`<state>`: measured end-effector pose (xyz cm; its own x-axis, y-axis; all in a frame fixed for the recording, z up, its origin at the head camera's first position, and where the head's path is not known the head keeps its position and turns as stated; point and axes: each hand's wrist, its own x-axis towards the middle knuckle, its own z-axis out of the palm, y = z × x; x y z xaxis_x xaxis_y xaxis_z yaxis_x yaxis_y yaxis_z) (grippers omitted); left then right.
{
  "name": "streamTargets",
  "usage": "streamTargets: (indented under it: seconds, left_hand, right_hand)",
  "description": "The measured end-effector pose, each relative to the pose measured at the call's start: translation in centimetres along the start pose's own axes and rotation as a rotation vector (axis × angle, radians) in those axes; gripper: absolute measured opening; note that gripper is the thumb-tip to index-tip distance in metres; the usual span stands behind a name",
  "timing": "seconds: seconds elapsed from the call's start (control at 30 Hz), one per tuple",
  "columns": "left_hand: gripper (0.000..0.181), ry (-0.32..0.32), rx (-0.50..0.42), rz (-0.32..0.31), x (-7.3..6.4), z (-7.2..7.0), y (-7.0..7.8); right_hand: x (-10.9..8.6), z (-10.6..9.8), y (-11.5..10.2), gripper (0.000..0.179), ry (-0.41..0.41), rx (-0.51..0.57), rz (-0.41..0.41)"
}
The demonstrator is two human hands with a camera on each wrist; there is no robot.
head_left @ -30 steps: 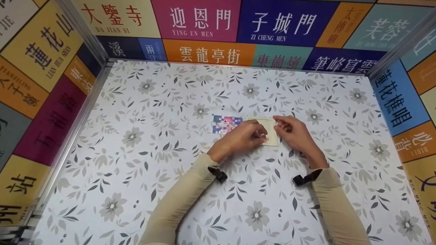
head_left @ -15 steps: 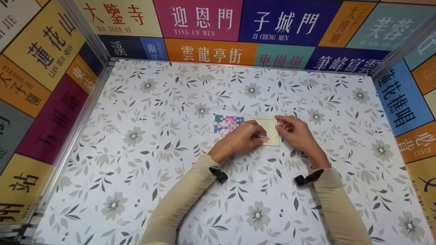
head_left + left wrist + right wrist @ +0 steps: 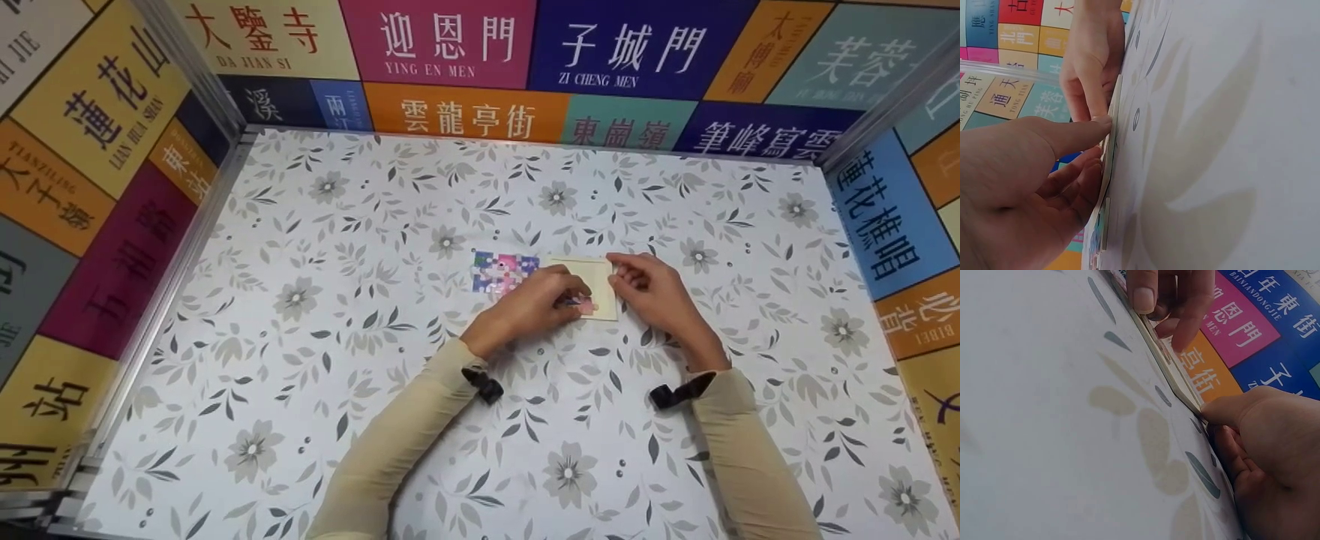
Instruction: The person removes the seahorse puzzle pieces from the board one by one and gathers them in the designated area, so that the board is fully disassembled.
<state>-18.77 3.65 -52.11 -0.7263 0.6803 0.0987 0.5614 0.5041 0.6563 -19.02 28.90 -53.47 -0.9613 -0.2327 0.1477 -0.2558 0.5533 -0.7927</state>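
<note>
A shallow cream puzzle tray (image 3: 604,283) lies flat between the two hands. My left hand (image 3: 529,301) reaches over its left side, thumb and fingers pinching at a pink jigsaw piece (image 3: 588,308) in the lower part. Much of that piece is hidden under the fingertips. At the tray's right edge, my right hand (image 3: 652,294) grips the border between thumb and curled fingers. From the right wrist view, the right thumb sits at a corner of the tray (image 3: 1175,382). Just left of the tray is a joined block of blue and pink puzzle pieces (image 3: 496,271), partly covered by the left hand.
A white table covering (image 3: 405,217) with grey flowers and leaves surrounds the tray. Colourful panels (image 3: 450,45) with Chinese lettering stand along the back and both sides. A metal rail (image 3: 142,330) follows the left edge. Both wrists carry black camera bands (image 3: 484,384).
The whole head view has shifted slightly. Both hands keep almost the same pose at the tray, and slightly more of the pink jigsaw piece shows beside the left fingertips.
</note>
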Motion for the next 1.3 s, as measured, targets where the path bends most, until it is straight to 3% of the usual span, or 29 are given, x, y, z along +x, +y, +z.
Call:
streamTargets:
  seconds: [0.2,0.53,0.77,1.03,1.3]
  left_hand:
    - [0.036,-0.006,-0.005,-0.003,0.0,-0.2,0.1]
    - [0.039,-0.007,-0.018,0.016,-0.3,-1.1,-0.2]
    - [0.039,0.035,-0.011,0.002,-1.2,-2.0,-1.0]
    - [0.047,0.117,-0.097,0.017,-2.3,-2.9,-2.1]
    - [0.041,0.132,-0.080,0.007,-3.6,-4.0,-2.4]
  right_hand:
    - [0.3,-0.2,1.5,0.038,-0.010,-0.007,0.003]
    - [0.6,-0.1,1.8,0.038,-0.018,-0.017,0.024]
    - [0.5,0.0,1.8,0.039,-0.027,-0.027,0.027]
    - [0.3,-0.1,1.6,0.040,-0.037,-0.010,0.033]
    - [0.2,-0.2,1.7,0.040,-0.033,-0.005,0.045]
